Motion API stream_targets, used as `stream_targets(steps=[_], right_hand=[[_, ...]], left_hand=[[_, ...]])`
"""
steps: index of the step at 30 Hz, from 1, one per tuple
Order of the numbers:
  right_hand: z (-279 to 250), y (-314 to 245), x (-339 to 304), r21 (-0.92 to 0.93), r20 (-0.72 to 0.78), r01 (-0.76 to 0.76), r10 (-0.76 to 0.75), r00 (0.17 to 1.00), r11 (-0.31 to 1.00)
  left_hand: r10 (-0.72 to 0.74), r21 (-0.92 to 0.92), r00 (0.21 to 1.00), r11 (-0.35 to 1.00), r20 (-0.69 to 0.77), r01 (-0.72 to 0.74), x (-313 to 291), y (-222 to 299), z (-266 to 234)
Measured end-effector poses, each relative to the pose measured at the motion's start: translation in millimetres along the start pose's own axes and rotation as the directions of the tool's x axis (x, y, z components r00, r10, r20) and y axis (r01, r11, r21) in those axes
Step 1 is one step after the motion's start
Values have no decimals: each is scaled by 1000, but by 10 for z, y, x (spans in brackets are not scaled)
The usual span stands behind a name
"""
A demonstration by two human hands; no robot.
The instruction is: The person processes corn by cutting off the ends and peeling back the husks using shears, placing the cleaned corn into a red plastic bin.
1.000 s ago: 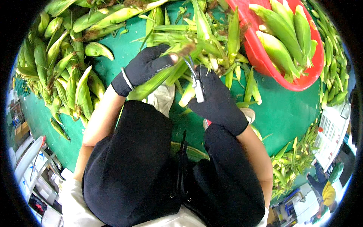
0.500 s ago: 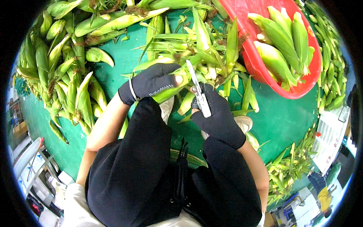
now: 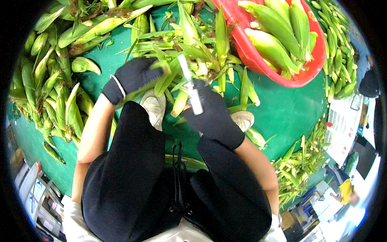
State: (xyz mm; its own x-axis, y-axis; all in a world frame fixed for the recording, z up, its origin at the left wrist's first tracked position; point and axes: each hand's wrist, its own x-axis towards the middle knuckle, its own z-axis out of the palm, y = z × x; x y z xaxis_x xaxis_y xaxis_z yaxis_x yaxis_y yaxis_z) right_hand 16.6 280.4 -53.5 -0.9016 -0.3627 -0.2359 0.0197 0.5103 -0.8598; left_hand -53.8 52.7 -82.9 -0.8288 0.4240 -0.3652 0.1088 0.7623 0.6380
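Note:
In a black half-finger glove, my left hand (image 3: 139, 76) is closed round a green-husked ear of corn (image 3: 139, 92), mostly hidden under the palm. Blurred green husk shows at its fingertips. A loose husk leaf (image 3: 167, 78) lies between my hands. My right hand (image 3: 211, 113), gloved the same way, grips a slim white-and-silver hand tool (image 3: 194, 97) that points up and away; motion smears it, and its exact kind cannot be made out. The tool's far end is just right of the husk leaf. Beyond both hands lies a heap of stripped husks (image 3: 193, 48).
A red plastic basin (image 3: 296, 82) with several husked ears stands at the far right. Piled unpeeled corn (image 3: 52, 84) lies on the left, with more corn (image 3: 338, 60) beyond the basin. Husk scraps (image 3: 298, 173) cover the right side. My shoes (image 3: 153, 109) rest on the green floor (image 3: 282, 109).
The whole view has shifted, so things sit further left and higher. The ear is now more hidden under my left hand, and the husk at its fingertips has moved. The tool stays in my right hand.

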Motion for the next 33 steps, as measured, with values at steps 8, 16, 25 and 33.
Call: stream_targets(steps=[8, 16, 25, 33], right_hand=[[-42, 86, 149, 292, -60, 13, 4, 998, 956], [23, 331, -20, -181, -268, 73, -121, 956, 981], [62, 319, 48, -169, -320, 156, -204, 925, 973], [80, 248, 19, 437, -56, -95, 132, 990, 894]], left_hand=[[89, -606, 886, 698, -456, -381, 62, 273, 160], [-194, -704, 980, 690, 44, 169, -247, 526, -208], [-98, -881, 994, 472, -57, -4, -326, 793, 19], [603, 86, 665, 766, -441, -637, -390, 890, 73]])
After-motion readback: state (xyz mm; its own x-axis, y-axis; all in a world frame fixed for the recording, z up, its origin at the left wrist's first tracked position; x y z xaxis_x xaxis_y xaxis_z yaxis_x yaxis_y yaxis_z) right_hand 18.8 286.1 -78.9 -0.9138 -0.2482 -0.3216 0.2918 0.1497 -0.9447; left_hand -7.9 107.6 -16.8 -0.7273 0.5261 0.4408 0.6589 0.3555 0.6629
